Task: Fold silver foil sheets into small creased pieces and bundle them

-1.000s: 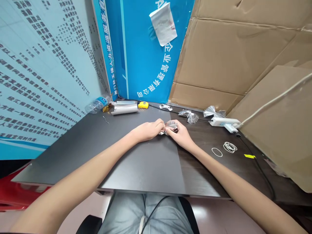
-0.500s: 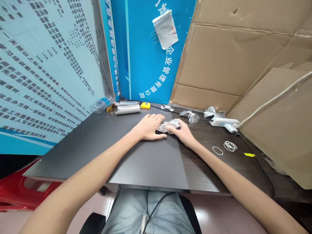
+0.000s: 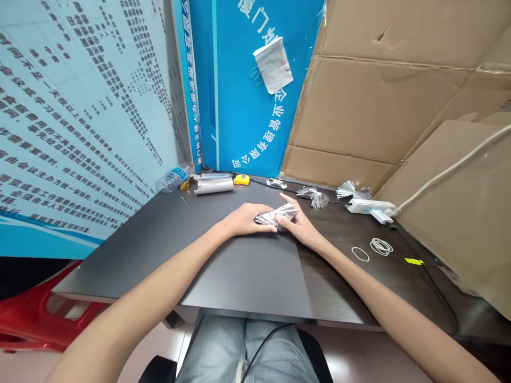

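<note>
A crinkled silver foil bundle (image 3: 286, 211) with pleated ends is between my two hands, over the middle of the desk. My left hand (image 3: 248, 219) is closed around its left end, thumb along the near side. My right hand (image 3: 302, 224) grips the right part, with its thumb pressed on the bundle's middle and its index finger raised behind. Much of the foil is hidden by the fingers. Beyond my right hand lie a silver foil bow with fringed ends (image 3: 313, 197) and a second fringed foil bow (image 3: 353, 190).
At the back left are a plastic bottle (image 3: 174, 178), rolled silver sheets (image 3: 214, 186) and a yellow tape measure (image 3: 241, 180). A white power strip (image 3: 370, 207) with a cable stands right. White rubber bands (image 3: 381, 246) and a yellow strip (image 3: 414, 261) lie nearer. Cardboard (image 3: 359, 101) walls the back.
My left fingers, spread over the foil before, have drawn together around its left end. The right index finger has lifted. The whole view has shifted slightly, as the camera tilted up.
</note>
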Motion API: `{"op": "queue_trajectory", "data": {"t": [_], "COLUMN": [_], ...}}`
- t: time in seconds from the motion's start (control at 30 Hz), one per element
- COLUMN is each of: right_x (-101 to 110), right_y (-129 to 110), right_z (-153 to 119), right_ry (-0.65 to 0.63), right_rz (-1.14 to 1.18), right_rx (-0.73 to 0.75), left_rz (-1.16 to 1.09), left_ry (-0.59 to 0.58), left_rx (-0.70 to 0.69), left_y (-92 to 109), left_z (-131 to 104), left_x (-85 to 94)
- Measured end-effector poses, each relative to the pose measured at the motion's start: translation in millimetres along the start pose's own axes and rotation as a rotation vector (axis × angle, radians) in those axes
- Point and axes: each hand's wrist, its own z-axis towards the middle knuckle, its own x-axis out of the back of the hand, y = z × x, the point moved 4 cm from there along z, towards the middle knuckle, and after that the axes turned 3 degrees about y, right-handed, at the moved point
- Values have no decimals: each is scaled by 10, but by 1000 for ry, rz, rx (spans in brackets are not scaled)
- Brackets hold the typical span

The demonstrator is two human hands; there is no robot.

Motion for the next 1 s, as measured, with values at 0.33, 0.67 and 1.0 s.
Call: {"op": "queue_trajectory", "data": {"t": [0.33, 0.67, 1.0], "right_x": [107, 94, 119], "right_y": [-5, -76, -44], "right_z": [42, -23, -67], "right_ry": [-80, -123, -187], "right_rz": [40, -404, -539], "right_rx": [107, 282, 206], "left_rz": [53, 384, 228], "left_ry": [25, -33, -106], "left_rx": [-40, 22, 217], "left_y": [-42, 35, 41], "left_z": [8, -2, -11], "left_x": [35, 75, -116]}}
